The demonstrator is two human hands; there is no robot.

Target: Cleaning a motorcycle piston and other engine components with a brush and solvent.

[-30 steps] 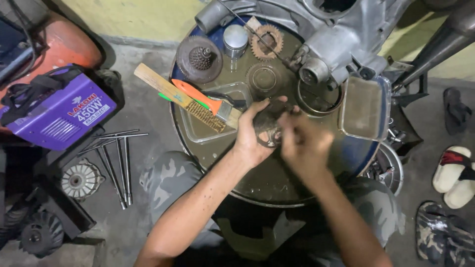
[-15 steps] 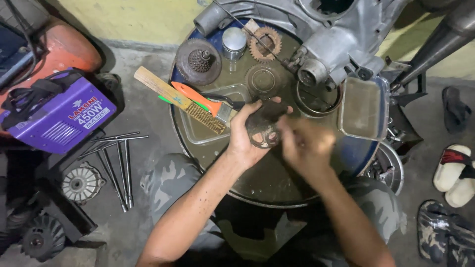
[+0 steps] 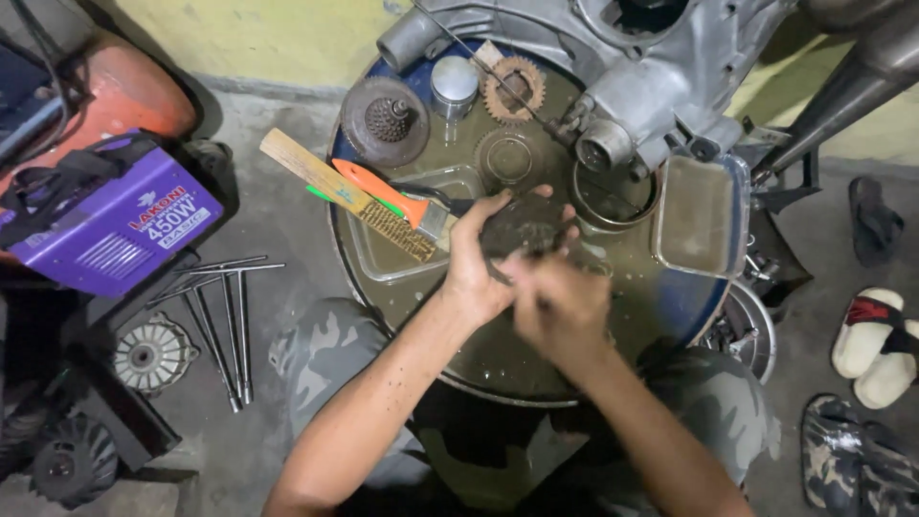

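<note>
Round dark part [image 3: 525, 228] gripped in your left hand [image 3: 476, 273]; right hand [image 3: 560, 304] blurred, grip unclear; cleaning looks midway, other parts wait.

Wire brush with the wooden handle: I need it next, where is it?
In the head view the wire brush lies over the drum top's left rim, under the orange-handled brush, just left of the left hand.

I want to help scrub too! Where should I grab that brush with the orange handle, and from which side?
Grab the orange-handled brush by its orange handle, probably coming from the left. The handle points up-left and lies bare across the wooden wire brush, while the bristle end sits close to the left hand and the dark round part it holds, with the right hand busy there too.
</note>
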